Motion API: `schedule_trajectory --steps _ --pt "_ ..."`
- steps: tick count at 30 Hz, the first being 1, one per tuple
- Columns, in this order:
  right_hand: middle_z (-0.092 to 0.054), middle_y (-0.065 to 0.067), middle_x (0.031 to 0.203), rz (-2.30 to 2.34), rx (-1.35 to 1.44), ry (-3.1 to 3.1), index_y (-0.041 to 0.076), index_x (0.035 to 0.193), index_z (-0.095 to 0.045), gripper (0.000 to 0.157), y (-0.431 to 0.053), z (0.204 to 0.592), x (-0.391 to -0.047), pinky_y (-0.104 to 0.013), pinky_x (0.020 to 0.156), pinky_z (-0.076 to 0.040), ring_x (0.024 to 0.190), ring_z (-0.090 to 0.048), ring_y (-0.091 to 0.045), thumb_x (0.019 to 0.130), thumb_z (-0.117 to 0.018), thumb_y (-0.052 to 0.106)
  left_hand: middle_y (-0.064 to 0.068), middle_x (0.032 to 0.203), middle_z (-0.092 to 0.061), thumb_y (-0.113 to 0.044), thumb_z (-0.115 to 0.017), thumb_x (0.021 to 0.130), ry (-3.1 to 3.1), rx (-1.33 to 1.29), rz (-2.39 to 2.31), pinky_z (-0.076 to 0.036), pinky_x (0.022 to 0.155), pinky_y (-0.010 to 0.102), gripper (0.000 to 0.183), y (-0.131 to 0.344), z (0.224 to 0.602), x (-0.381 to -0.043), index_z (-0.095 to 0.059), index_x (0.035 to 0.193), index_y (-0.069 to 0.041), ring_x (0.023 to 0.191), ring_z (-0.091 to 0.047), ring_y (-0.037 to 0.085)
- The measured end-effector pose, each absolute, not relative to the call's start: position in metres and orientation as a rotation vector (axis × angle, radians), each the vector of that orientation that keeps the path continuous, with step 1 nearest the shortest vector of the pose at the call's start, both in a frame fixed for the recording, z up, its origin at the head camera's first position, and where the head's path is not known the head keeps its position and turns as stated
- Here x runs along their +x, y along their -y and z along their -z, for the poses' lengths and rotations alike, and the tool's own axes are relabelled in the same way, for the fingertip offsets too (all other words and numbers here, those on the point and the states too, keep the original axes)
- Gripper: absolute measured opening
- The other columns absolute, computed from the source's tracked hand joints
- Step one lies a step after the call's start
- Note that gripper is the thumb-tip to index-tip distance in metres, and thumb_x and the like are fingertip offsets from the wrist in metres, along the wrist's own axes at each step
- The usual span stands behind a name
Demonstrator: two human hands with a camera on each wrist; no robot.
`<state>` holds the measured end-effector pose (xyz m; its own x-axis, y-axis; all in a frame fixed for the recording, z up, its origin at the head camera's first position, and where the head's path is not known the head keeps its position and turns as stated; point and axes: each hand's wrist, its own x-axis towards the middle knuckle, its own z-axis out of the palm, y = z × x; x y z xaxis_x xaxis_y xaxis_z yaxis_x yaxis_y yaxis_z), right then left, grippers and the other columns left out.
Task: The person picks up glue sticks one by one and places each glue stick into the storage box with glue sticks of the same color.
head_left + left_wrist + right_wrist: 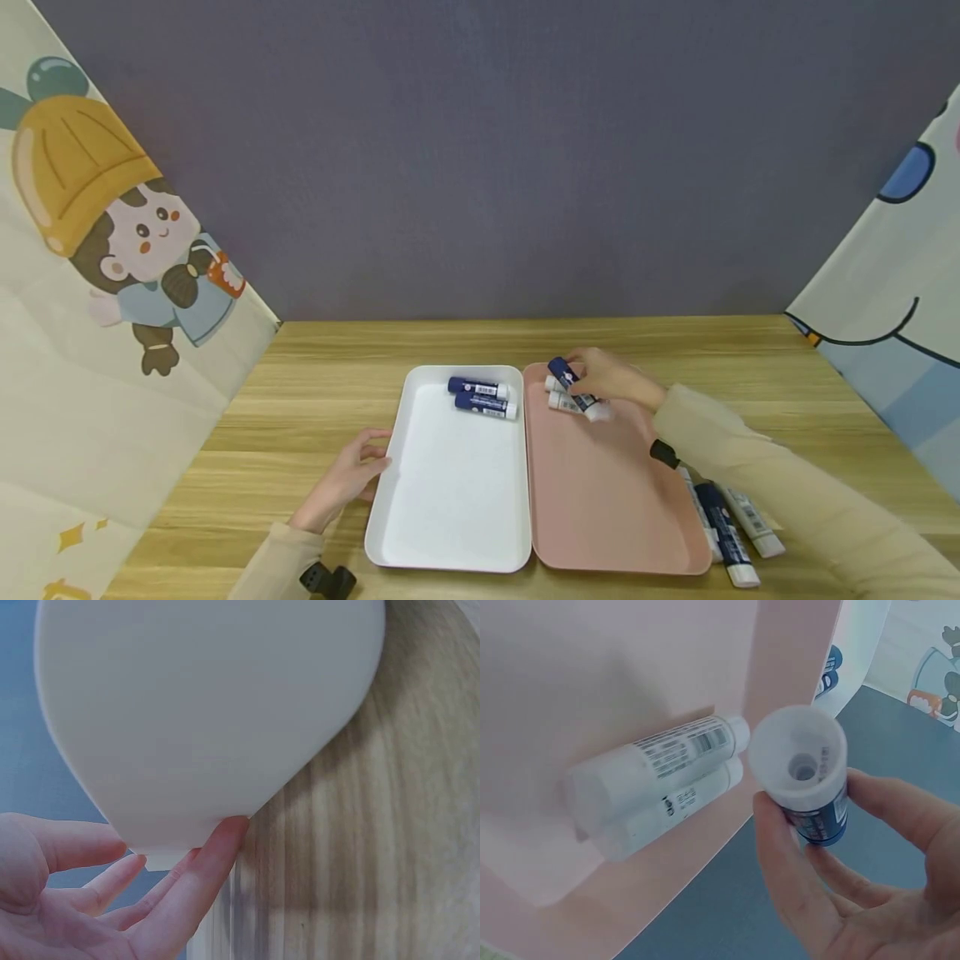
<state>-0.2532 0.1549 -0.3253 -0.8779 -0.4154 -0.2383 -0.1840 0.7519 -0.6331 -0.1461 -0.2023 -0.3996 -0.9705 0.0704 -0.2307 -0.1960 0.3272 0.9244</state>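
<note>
My right hand (609, 377) pinches a dark blue glue stick (562, 372) between thumb and fingers, tilted over the far end of the pink tray (600, 517). Its hollow white base (799, 754) faces the camera in the right wrist view. Beneath it, two white glue sticks (682, 754) lie side by side in the pink tray. The fingertips of my left hand (348, 475) touch the left side of the white tray (453, 500), with the fingers loosely bent. Inside that tray, near its far right corner, lie two dark blue glue sticks (486, 406).
Right of the pink tray, partly under the right sleeve, more glue sticks lie on the wooden table (315, 375): a blue one (723, 529) and white ones (753, 521). The trays stand side by side. A grey-blue panel (525, 167) rises behind the table.
</note>
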Motion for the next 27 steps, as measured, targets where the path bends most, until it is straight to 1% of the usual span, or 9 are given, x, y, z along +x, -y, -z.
schedule_trajectory --steps 4,9,12,18,22,27 --pt "-0.058 -0.016 0.088 0.888 -0.461 -2.571 -0.008 0.128 -0.036 0.054 -0.147 0.325 -0.254 -0.024 0.042 -0.039 0.046 -0.043 -0.011 0.081 -0.058 0.004 0.024 0.105 -0.048 0.003 -0.045 0.088 -2.362 -0.115 -1.696 -0.054 0.055 0.039 0.039 0.203 0.399 -0.146 -0.037 0.125 0.001 0.074 -0.058 0.022" --pt "-0.055 -0.026 0.102 0.906 -0.467 -2.545 -0.01 0.128 -0.035 0.054 -0.137 0.323 -0.254 -0.03 0.052 -0.049 0.059 -0.055 -0.015 0.081 -0.057 0.003 0.025 0.106 -0.048 0.003 -0.045 0.088 -2.362 -0.13 -1.697 -0.054 0.056 0.039 0.039 0.202 0.399 -0.146 -0.037 0.125 0.001 0.075 -0.058 0.023" --pt "-0.055 -0.026 0.102 0.91 -0.467 -2.543 -0.01 0.128 -0.036 0.054 -0.13 0.323 -0.255 -0.029 0.052 -0.05 0.061 -0.057 -0.017 0.08 -0.058 0.003 0.025 0.106 -0.047 0.004 -0.045 0.088 -2.355 -0.126 -1.702 -0.054 0.056 0.04 0.039 0.202 0.399 -0.147 -0.037 0.125 0.001 0.075 -0.058 0.023" --pt "-0.057 -0.02 0.091 0.86 -0.496 -2.573 -0.006 0.128 -0.038 0.054 -0.116 0.324 -0.255 -0.028 0.049 -0.05 0.062 -0.057 -0.018 0.079 -0.06 0.005 0.025 0.106 -0.046 0.004 -0.044 0.087 -2.351 -0.116 -1.705 -0.054 0.056 0.039 0.039 0.202 0.398 -0.147 -0.037 0.126 0.001 0.074 -0.058 0.022" --pt "-0.056 -0.02 0.094 0.86 -0.478 -2.557 -0.004 0.128 -0.038 0.054 -0.107 0.323 -0.255 -0.027 0.05 -0.05 0.065 -0.057 -0.019 0.08 -0.06 0.005 0.026 0.106 -0.046 0.004 -0.044 0.087 -2.346 -0.108 -1.709 -0.054 0.056 0.04 0.039 0.202 0.398 -0.146 -0.036 0.126 0.002 0.074 -0.058 0.022" --pt "-0.057 -0.021 0.099 0.876 -0.472 -2.538 -0.003 0.128 -0.039 0.054 -0.097 0.323 -0.256 -0.026 0.048 -0.05 0.063 -0.058 -0.019 0.078 -0.06 0.003 0.025 0.106 -0.047 0.004 -0.044 0.088 -2.345 -0.109 -1.712 -0.054 0.056 0.039 0.039 0.202 0.398 -0.146 -0.036 0.126 0.002 0.074 -0.058 0.022"
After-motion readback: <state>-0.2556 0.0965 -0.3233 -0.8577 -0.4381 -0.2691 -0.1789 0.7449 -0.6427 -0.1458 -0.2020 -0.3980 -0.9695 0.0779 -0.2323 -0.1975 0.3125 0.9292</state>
